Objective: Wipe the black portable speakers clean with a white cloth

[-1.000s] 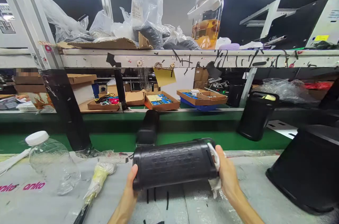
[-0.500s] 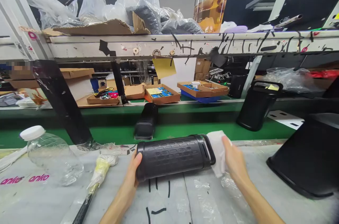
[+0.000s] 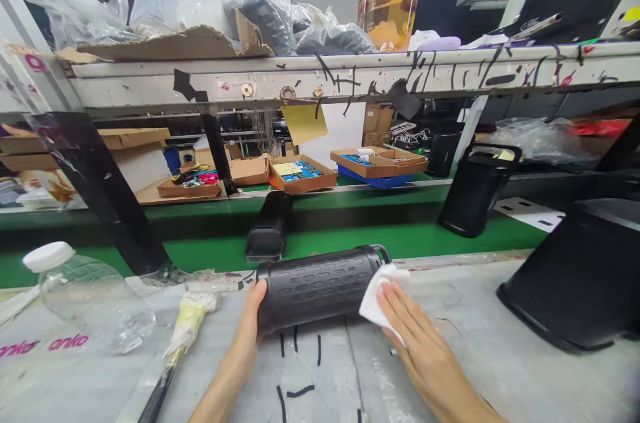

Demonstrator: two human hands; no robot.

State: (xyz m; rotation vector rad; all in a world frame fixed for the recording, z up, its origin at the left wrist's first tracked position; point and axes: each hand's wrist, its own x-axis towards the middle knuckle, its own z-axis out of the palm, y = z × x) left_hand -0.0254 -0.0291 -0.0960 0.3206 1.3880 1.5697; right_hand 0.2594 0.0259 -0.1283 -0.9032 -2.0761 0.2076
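A black portable speaker (image 3: pixel 315 286) with a patterned body and a loop handle at its right end lies sideways, tilted slightly, above the bench. My left hand (image 3: pixel 249 316) grips its left end, thumb on the near edge. A folded white cloth (image 3: pixel 376 300) covers part of the speaker's right end and handle. The fingers of my right hand (image 3: pixel 413 336) lie together over that cloth, pressing it to the speaker. A brush-like tool with a wrapped head (image 3: pixel 187 323) rests left of my left hand.
A clear plastic bottle (image 3: pixel 95 296) lies at left. Behind runs a green conveyor (image 3: pixel 340 230) carrying a black speaker (image 3: pixel 270 226) and another with a handle (image 3: pixel 477 190). A large black bin-like object (image 3: pixel 575 276) stands at right. A loaded shelf (image 3: pixel 320 80) crosses above.
My right hand has moved left and down with the cloth, from the handle's end onto the speaker's right end. My left hand keeps its hold. The view has shifted slightly.
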